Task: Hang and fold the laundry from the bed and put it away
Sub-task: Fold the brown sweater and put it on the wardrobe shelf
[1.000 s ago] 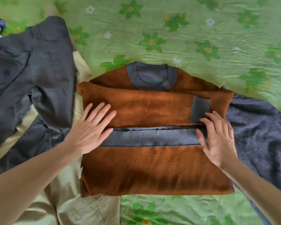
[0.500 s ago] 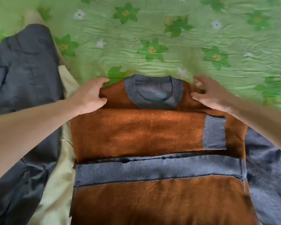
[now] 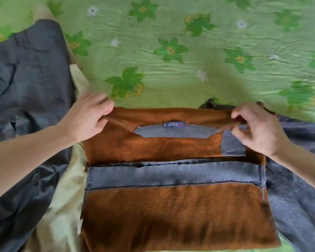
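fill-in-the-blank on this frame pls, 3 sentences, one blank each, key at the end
1. Both hands, left hand and right hand, pinch the far edge of the ___ fleece sweater with grey ribbed trim.
2. The small label sits at the sweater's ___.
3. The green bedsheet is printed with ___.

Missing words: brown; collar; flowers

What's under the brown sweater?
Under the brown sweater a pale yellow garment pokes out on the left and a fuzzy blue-grey one on the right, all on the green bedsheet. How far they reach underneath is covered.
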The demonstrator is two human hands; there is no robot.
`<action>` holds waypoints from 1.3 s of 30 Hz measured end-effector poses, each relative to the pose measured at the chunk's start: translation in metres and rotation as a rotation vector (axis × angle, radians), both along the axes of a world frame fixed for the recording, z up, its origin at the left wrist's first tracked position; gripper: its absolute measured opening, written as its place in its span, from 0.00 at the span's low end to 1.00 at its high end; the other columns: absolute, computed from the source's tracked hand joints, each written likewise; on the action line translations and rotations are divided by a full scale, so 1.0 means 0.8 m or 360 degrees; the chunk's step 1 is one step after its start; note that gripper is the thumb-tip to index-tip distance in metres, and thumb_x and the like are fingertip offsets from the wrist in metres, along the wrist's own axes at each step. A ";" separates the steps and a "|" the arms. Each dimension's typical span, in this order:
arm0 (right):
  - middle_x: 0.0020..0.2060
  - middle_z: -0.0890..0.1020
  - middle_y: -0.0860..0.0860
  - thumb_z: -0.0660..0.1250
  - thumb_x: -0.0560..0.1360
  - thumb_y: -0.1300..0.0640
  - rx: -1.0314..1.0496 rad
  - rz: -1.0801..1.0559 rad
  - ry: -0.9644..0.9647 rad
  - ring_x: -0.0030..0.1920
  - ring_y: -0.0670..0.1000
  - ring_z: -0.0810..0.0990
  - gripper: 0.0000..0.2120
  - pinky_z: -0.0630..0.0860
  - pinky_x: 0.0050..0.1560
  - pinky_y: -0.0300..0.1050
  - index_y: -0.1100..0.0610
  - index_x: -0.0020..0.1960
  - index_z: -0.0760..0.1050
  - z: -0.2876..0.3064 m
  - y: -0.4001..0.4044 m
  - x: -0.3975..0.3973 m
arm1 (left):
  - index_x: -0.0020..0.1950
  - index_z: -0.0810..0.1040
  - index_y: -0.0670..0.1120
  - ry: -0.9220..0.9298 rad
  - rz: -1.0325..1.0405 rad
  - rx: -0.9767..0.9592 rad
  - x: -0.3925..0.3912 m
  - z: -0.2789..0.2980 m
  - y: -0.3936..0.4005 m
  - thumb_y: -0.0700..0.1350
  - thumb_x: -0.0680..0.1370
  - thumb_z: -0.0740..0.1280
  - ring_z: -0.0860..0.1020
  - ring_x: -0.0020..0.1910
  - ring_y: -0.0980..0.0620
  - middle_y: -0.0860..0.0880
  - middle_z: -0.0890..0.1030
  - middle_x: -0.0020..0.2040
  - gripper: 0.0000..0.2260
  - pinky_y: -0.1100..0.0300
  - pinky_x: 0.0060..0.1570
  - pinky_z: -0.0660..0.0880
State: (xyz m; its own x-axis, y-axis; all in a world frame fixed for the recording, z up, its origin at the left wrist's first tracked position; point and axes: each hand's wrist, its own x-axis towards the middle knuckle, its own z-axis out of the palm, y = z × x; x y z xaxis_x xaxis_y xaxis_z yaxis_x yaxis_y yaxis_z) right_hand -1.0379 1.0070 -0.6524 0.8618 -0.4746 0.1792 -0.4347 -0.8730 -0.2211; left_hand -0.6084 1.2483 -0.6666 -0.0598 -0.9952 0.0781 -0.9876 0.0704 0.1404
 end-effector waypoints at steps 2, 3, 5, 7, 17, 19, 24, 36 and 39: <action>0.50 0.80 0.57 0.65 0.76 0.56 -0.0068 0.0151 0.0215 0.46 0.58 0.78 0.11 0.80 0.48 0.56 0.61 0.55 0.76 -0.009 0.011 -0.017 | 0.46 0.72 0.42 -0.0144 -0.0082 0.0050 -0.002 0.000 0.011 0.33 0.66 0.75 0.75 0.45 0.38 0.43 0.72 0.45 0.15 0.43 0.48 0.72; 0.52 0.79 0.57 0.67 0.76 0.57 -0.0083 0.0187 0.0300 0.47 0.60 0.78 0.10 0.80 0.48 0.58 0.61 0.55 0.77 -0.012 0.016 -0.021 | 0.47 0.74 0.41 -0.0205 -0.0091 0.0085 -0.002 -0.002 0.015 0.34 0.66 0.76 0.76 0.47 0.37 0.42 0.73 0.46 0.15 0.41 0.49 0.73; 0.54 0.79 0.58 0.71 0.74 0.60 -0.0095 0.0188 0.0413 0.49 0.61 0.77 0.13 0.79 0.50 0.60 0.62 0.57 0.77 -0.019 0.023 -0.024 | 0.50 0.75 0.41 -0.0214 -0.0005 0.0154 -0.003 -0.008 0.019 0.36 0.68 0.77 0.76 0.49 0.36 0.41 0.74 0.48 0.15 0.41 0.48 0.74; 0.55 0.78 0.58 0.73 0.73 0.58 -0.0134 0.0136 0.0492 0.50 0.61 0.76 0.18 0.80 0.49 0.59 0.62 0.61 0.76 -0.022 0.029 -0.021 | 0.52 0.73 0.42 0.0011 0.0238 0.0188 -0.007 -0.013 0.019 0.37 0.73 0.74 0.76 0.51 0.36 0.41 0.75 0.51 0.12 0.41 0.48 0.76; 0.52 0.78 0.59 0.61 0.85 0.55 -0.0298 0.0356 0.0317 0.44 0.58 0.76 0.18 0.80 0.47 0.57 0.60 0.71 0.78 -0.030 0.006 -0.019 | 0.81 0.67 0.48 -0.0467 -0.0109 0.0051 -0.010 -0.013 0.035 0.51 0.86 0.59 0.76 0.41 0.39 0.40 0.77 0.53 0.23 0.47 0.35 0.77; 0.55 0.77 0.59 0.58 0.86 0.47 -0.0245 0.0304 0.0384 0.48 0.59 0.76 0.23 0.79 0.48 0.60 0.59 0.73 0.76 -0.039 0.008 -0.023 | 0.85 0.60 0.50 -0.0526 -0.0114 0.0121 -0.016 -0.023 0.039 0.55 0.86 0.53 0.76 0.53 0.37 0.38 0.76 0.65 0.27 0.43 0.51 0.77; 0.51 0.78 0.60 0.54 0.88 0.50 -0.0265 -0.0090 0.0160 0.48 0.63 0.77 0.20 0.76 0.49 0.61 0.63 0.65 0.77 -0.047 0.028 0.009 | 0.85 0.59 0.48 -0.0274 -0.0266 0.0225 -0.054 -0.038 0.036 0.56 0.87 0.53 0.60 0.82 0.40 0.41 0.59 0.84 0.27 0.41 0.80 0.59; 0.84 0.57 0.55 0.40 0.85 0.33 0.0049 -0.0594 0.0571 0.84 0.57 0.53 0.35 0.49 0.83 0.59 0.51 0.85 0.49 -0.080 0.022 0.013 | 0.78 0.72 0.57 0.0080 -0.0108 0.0545 -0.089 -0.041 0.021 0.64 0.85 0.46 0.58 0.83 0.43 0.45 0.63 0.83 0.28 0.40 0.81 0.57; 0.84 0.56 0.55 0.45 0.87 0.38 -0.0027 -0.0537 0.0450 0.84 0.56 0.52 0.32 0.51 0.82 0.61 0.53 0.85 0.50 -0.058 0.045 0.006 | 0.79 0.73 0.52 -0.0046 0.0030 0.0464 -0.115 -0.028 0.031 0.63 0.85 0.48 0.61 0.83 0.42 0.43 0.66 0.82 0.29 0.40 0.81 0.57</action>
